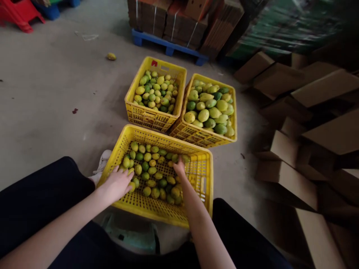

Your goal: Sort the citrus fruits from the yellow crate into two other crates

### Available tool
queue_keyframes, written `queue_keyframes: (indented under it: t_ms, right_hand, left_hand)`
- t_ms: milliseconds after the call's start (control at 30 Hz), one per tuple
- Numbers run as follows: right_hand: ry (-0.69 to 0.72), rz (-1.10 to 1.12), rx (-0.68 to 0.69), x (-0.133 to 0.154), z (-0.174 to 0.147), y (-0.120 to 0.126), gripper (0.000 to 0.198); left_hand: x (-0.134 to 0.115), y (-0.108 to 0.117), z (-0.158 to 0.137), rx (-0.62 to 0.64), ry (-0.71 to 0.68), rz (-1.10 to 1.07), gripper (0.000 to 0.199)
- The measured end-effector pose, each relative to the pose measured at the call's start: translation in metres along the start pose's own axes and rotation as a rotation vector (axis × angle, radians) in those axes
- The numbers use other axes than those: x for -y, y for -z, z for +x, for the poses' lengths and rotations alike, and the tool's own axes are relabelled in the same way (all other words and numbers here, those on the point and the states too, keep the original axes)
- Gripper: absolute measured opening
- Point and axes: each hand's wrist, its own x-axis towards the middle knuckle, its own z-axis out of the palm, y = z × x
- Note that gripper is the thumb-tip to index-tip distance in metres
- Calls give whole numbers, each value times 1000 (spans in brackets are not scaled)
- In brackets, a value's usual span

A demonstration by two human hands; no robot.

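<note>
A yellow perforated plastic crate [200, 164] sits between my knees, its bottom scattered with green and yellow lemons [152, 170]. My left hand [118, 182] reaches over the left end of this crate. Its fingers are spread over lemons by the wall and seem to touch them. At the right end, my right hand [179, 166] is inside the crate, its fingers closed around a lemon [175, 158] near the far wall. My fingertips there are partly hidden. Beside that hand lies another greenish lemon [185, 159].
Beyond stand two fuller yellow crates, a left one [153, 117] with smaller lemons and a right one [206, 139] with larger ones. A single lemon [111, 56] lies on the floor. Flattened cartons rest on a blue pallet [169, 48]; open cardboard boxes [294, 179] crowd the right.
</note>
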Motion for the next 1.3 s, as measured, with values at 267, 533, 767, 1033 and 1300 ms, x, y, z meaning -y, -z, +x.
queue_keyframes:
  t_ms: [267, 533, 767, 1033, 1300]
  right_hand:
    - [116, -422, -242, -16, 10, -2, 17]
    - [176, -778, -115, -13, 27, -20, 68]
    - [138, -955, -109, 3, 42, -32, 60]
    - [155, -965, -111, -3, 20, -36, 49]
    - [113, -716, -96, 8, -13, -32, 35]
  left_hand:
    - [1, -6, 4, 21, 25, 97, 52]
    - [2, -10, 8, -19, -26, 37, 50]
    - [-5, 0, 14, 101, 46, 74, 53]
    - [-10, 12, 14, 148, 59, 85, 54]
    - [-14, 10, 14, 84, -9, 111, 54]
